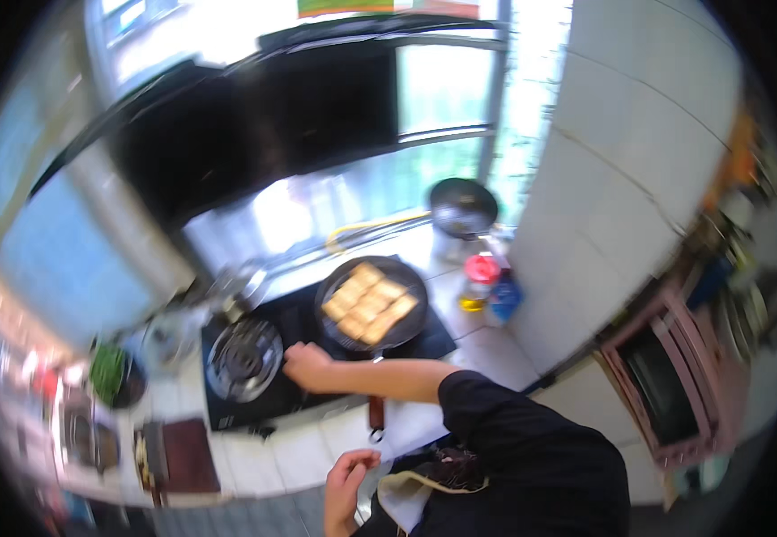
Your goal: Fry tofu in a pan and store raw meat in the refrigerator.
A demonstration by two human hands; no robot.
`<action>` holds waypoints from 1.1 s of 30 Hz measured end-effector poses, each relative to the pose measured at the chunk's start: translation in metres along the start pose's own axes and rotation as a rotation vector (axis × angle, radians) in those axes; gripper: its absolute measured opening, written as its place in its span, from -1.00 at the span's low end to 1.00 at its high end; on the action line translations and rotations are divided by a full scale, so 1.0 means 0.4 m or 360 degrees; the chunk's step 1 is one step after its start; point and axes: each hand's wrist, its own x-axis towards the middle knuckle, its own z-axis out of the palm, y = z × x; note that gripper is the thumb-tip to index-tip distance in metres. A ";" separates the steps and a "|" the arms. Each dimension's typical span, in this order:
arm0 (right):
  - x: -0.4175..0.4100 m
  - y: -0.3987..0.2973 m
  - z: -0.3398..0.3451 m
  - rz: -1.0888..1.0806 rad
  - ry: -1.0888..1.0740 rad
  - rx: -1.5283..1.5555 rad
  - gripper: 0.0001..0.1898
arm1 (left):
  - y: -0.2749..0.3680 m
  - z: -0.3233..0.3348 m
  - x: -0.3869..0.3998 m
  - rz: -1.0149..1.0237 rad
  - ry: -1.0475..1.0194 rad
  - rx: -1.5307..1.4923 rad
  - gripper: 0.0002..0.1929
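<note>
A black frying pan (404, 334) sits on the right side of a black gas cooktop (227, 417), its brown handle pointing towards me. Golden-brown rectangular pieces of food (370, 302) lie close together in it. My right hand (309, 367) reaches leftward past the pan's near side, over the cooktop between the pan and the bare left burner (246, 360). Its fingers are curled; blur hides whether anything is in them. Below the counter's front edge, left of the handle's end, my left hand (349, 480) is loosely curled with nothing seen in it.
A wooden-brown board (189, 456) and a cleaver-like tool lie at the counter's left. Green leaves (106, 372) sit behind them. Right of the pan stand a red-lidded oil container (479, 278), a blue packet (506, 297) and a dark wok (464, 205). A dark range hood (261, 121) hangs above.
</note>
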 end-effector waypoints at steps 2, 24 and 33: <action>-0.061 0.021 -0.064 -0.0096 0.0276 0.0149 -0.79 | 0.002 0.016 0.034 0.0039 -0.0216 0.0020 -0.78; -1.531 0.611 -1.274 0.1047 0.2412 -0.0836 -0.87 | 0.410 0.927 0.189 0.1587 -0.1588 0.1082 -0.77; -1.524 0.717 -1.316 0.0703 0.1908 -0.0190 -0.79 | 0.562 1.462 0.184 0.2981 -0.0758 0.1539 -0.72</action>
